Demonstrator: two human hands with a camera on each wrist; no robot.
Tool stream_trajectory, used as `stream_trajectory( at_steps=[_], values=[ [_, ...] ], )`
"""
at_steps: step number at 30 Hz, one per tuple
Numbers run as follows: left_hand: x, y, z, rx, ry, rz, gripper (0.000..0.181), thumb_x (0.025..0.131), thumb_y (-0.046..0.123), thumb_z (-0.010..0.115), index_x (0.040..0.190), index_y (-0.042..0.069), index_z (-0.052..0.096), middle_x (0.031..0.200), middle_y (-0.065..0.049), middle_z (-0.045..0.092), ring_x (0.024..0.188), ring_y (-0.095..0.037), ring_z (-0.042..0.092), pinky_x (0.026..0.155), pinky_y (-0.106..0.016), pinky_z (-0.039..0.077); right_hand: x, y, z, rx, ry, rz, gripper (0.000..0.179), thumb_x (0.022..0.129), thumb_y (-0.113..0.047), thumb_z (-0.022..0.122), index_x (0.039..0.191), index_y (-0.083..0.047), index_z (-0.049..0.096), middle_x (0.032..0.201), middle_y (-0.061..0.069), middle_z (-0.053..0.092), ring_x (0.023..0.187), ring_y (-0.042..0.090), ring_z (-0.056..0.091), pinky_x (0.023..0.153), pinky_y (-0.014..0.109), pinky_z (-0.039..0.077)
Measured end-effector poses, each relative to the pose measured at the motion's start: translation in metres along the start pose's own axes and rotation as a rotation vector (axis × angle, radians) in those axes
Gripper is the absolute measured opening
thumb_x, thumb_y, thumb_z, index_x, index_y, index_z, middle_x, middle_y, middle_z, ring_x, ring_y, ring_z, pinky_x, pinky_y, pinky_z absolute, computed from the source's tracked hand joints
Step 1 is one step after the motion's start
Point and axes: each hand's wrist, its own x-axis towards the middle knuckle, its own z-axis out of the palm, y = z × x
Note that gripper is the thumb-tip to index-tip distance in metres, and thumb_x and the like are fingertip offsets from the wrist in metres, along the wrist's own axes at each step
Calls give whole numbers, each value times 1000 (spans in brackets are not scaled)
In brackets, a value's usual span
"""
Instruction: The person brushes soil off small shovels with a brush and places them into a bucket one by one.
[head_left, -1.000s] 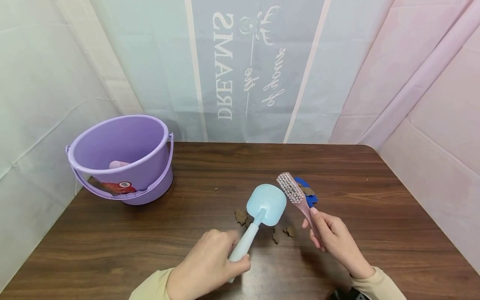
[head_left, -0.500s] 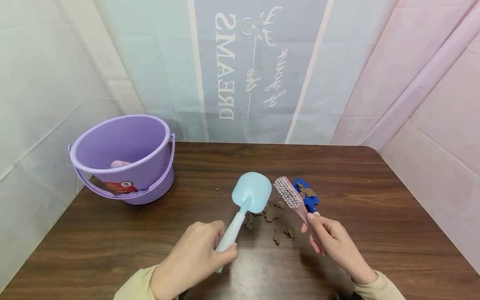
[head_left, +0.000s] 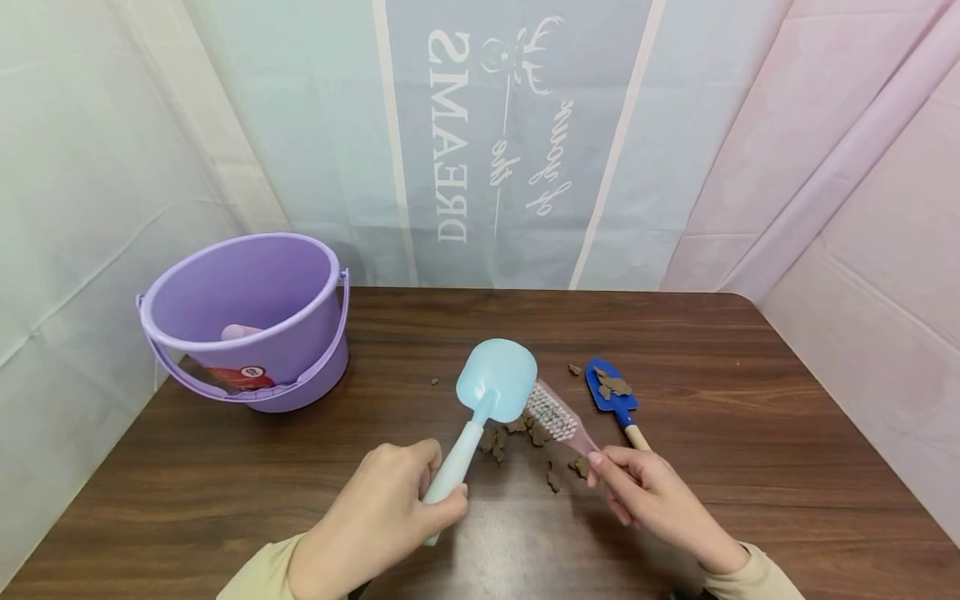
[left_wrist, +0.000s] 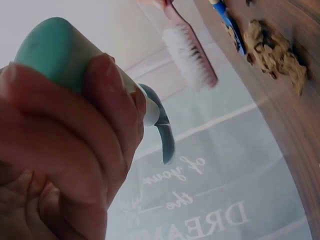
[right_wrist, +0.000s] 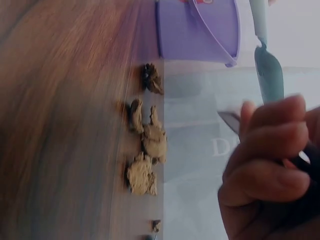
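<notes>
My left hand grips the pale handle of a light blue toy shovel, whose blade is held above the table. In my right hand is the handle of a pink brush; its white bristles face upward, and its head overlaps the right edge of the shovel blade in the head view. Below both tools lie several brown, crumbly clumps on the table, partly hidden by blade and brush. The left wrist view shows fingers wrapped round the shovel handle, with the brush apart from the blade.
Right of the brush lies a small blue trowel with a wooden handle, bearing brown clumps. A purple bucket with a pink object inside stands at the left. The brown wooden table ends at a cloth backdrop.
The shovel has moved left and slightly away, uncovering clumps. The brush has swung left and lower, off the blue trowel, towards the shovel blade. Both hands keep their holds.
</notes>
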Motion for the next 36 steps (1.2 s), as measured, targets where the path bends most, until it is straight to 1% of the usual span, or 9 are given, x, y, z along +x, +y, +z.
stream_trajectory(
  at_steps=[3, 6, 11, 17, 20, 24, 30, 33, 36],
  values=[
    [0, 2, 3, -5, -8, 7, 25, 75, 15, 69, 63, 17, 47, 44, 22, 44, 39, 13, 35, 37, -14, 28, 2, -2, 3, 45, -110, -43, 26, 102, -14, 41, 84, -8, 59, 44, 4, 45, 40, -8, 38, 33, 22, 29],
    [0, 4, 5, -4, -9, 16, 24, 75, 16, 68, 63, 17, 47, 44, 22, 44, 40, 13, 35, 37, -14, 29, 4, -5, 7, 66, -168, -82, 26, 102, -13, 41, 85, -9, 59, 44, 7, 45, 41, -9, 38, 33, 21, 29],
    [-1, 5, 7, 0, -19, 33, 24, 75, 17, 69, 64, 17, 47, 44, 22, 41, 40, 14, 31, 36, -12, 27, 6, -8, 6, 95, -176, -99, 25, 102, -11, 40, 86, -8, 59, 45, 8, 44, 40, -5, 38, 33, 22, 28],
    [-1, 4, 9, 31, -16, 50, 26, 74, 19, 69, 63, 18, 46, 45, 22, 37, 42, 13, 29, 37, -12, 25, 7, -12, 1, 152, -179, -79, 25, 103, -10, 37, 89, -5, 57, 48, 12, 42, 39, 3, 38, 34, 23, 28],
    [-1, 4, 9, 35, -20, 58, 26, 74, 19, 70, 63, 18, 46, 45, 22, 37, 42, 13, 29, 37, -12, 25, 7, -13, -1, 145, -146, -65, 26, 103, -11, 37, 89, -4, 57, 48, 11, 42, 39, 6, 39, 34, 24, 31],
    [-1, 5, 9, 33, -37, 61, 26, 75, 19, 70, 64, 18, 46, 45, 22, 37, 42, 12, 29, 37, -12, 25, 8, -13, -4, 112, -57, -36, 27, 103, -14, 38, 88, -3, 58, 48, 8, 44, 38, 7, 40, 35, 26, 35],
    [-4, 3, 8, 45, -27, 82, 26, 74, 19, 70, 63, 19, 46, 45, 22, 36, 43, 12, 29, 37, -12, 24, 8, -12, -6, 109, 61, 7, 32, 104, -17, 37, 88, 3, 56, 48, 6, 45, 38, 8, 40, 36, 29, 37],
    [-6, 1, 7, 40, -28, 75, 26, 74, 18, 70, 63, 19, 46, 45, 22, 36, 43, 11, 29, 38, -11, 24, 7, -11, -7, 122, 102, 29, 33, 104, -18, 36, 89, 4, 55, 48, 7, 45, 38, 10, 39, 36, 30, 37],
    [-7, -1, 6, 42, -22, 69, 26, 74, 18, 70, 63, 19, 46, 45, 22, 36, 43, 12, 29, 38, -11, 25, 6, -11, -8, 132, 122, 44, 34, 104, -19, 36, 90, 4, 55, 49, 7, 45, 38, 10, 38, 35, 30, 36]
  ],
)
